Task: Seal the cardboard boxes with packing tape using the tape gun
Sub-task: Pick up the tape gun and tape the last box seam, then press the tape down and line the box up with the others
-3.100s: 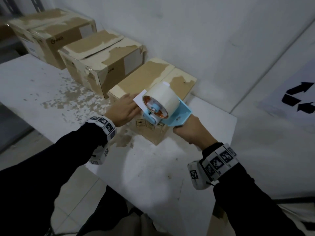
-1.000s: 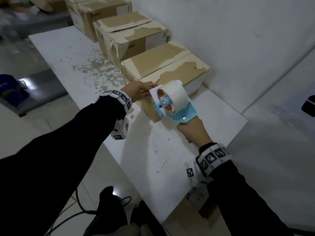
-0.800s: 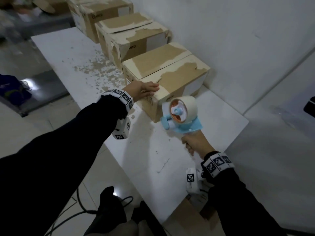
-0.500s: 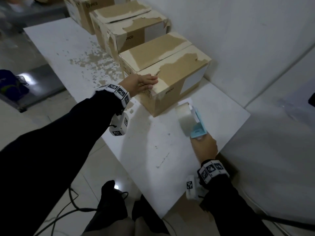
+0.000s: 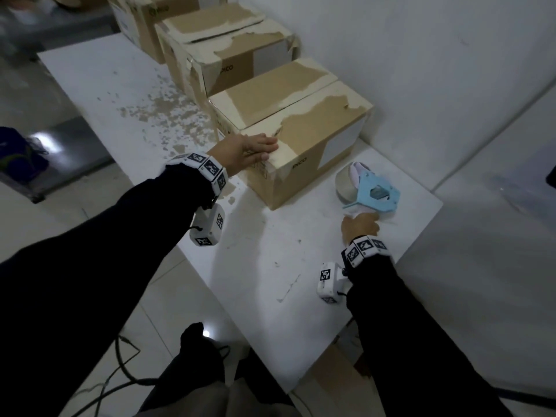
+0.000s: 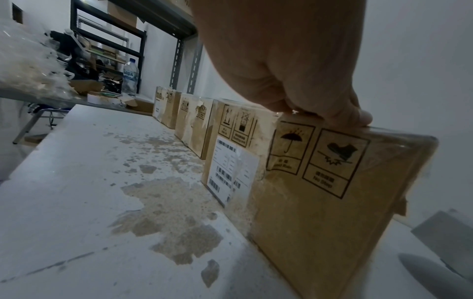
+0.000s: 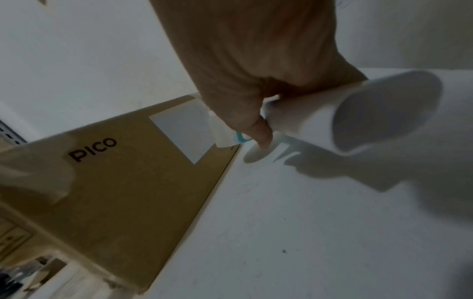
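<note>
The nearest cardboard box (image 5: 304, 136) stands at the table's right end, its top flaps closed and its skin torn in pale patches. My left hand (image 5: 246, 149) lies flat on the box's near top corner, fingers straight; in the left wrist view the fingertips (image 6: 340, 115) press the top edge of the box (image 6: 320, 182). The blue tape gun (image 5: 376, 195) lies on its side on the table just right of the box, its tape roll (image 5: 344, 183) toward the box. My right hand (image 5: 359, 227) grips its white handle (image 7: 358, 115), fingers curled round it.
Two more torn boxes (image 5: 228, 46) (image 5: 141, 16) line the wall behind the near one. The white table (image 5: 270, 266) has flaked patches at left, and its right edge runs close past the tape gun. A water bottle (image 6: 130, 78) and a metal rack stand far left.
My right hand has carried the tape gun away from the box's front edge, down and right, and laid it on the table. My left hand has stayed on the box's corner.
</note>
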